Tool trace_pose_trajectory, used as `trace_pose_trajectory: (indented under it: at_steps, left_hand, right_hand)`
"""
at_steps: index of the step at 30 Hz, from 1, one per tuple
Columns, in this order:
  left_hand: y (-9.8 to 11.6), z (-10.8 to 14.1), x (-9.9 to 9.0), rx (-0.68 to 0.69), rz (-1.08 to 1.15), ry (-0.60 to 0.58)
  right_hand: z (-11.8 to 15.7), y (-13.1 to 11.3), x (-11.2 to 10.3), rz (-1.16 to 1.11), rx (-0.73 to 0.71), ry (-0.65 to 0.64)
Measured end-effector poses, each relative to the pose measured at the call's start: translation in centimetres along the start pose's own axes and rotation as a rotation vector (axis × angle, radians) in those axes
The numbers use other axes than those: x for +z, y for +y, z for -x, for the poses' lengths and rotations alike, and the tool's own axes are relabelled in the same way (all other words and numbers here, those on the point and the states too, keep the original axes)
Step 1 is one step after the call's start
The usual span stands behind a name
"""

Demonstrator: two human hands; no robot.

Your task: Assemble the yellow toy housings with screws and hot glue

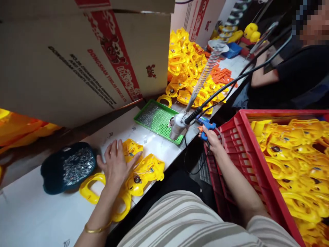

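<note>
My left hand is spread, palm down, over several yellow plastic shell parts on the white table. One yellow shell with a small round metal piece in it lies just right of the fingers. A yellow ring-shaped part sits left of the wrist, and another yellow ring is partly under the forearm. Past the table's edge, my right hand grips a blue glue gun with an orange trigger. A grey power tool with a black cable hangs from a coiled spring, close to the gun.
A dark tray of small metal pieces stands left; a green perforated basket holds more. A cardboard box borders the table. Yellow parts pile up beyond. A red crate is at right; a person in black sits behind it.
</note>
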State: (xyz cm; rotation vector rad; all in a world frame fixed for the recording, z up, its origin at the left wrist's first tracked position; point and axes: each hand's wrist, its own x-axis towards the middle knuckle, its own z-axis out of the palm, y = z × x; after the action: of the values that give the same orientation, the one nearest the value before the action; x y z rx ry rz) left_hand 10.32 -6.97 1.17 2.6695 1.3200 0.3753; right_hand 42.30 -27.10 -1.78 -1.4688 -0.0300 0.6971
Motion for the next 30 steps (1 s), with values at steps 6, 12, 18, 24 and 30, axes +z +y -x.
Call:
trace_pose_trajectory:
  at_steps: [6, 12, 18, 24, 30]
  left_hand:
    - [-0.7, 1.2, -0.3, -0.036, -0.032, 0.028]
    - [-0.9, 1.9, -0.3, -0.029, 0.007, 0.076]
    - [-1.1, 5.3, -0.8, -0.1, 0.024, 0.031]
    - [-1.4, 9.9, -0.2, -0.163, 0.07, 0.076]
    - [-1.1, 12.8, 0.1, -0.184, 0.066, 0.042]
  right_hand:
    - [-2.8, -0.7, 1.2, 0.167, -0.066, -0.004]
    - [-1.1, -0.8, 0.0, 0.455, -0.248, 0.134]
    - [6.6, -1.1, 0.6, 0.767, -0.674, 0.234]
    - [13.5, -0.1, 6.9, 0.771, -0.71, -0.452]
    - [14.6, 2.9, 14.2, 1.072, -0.959, -0.706]
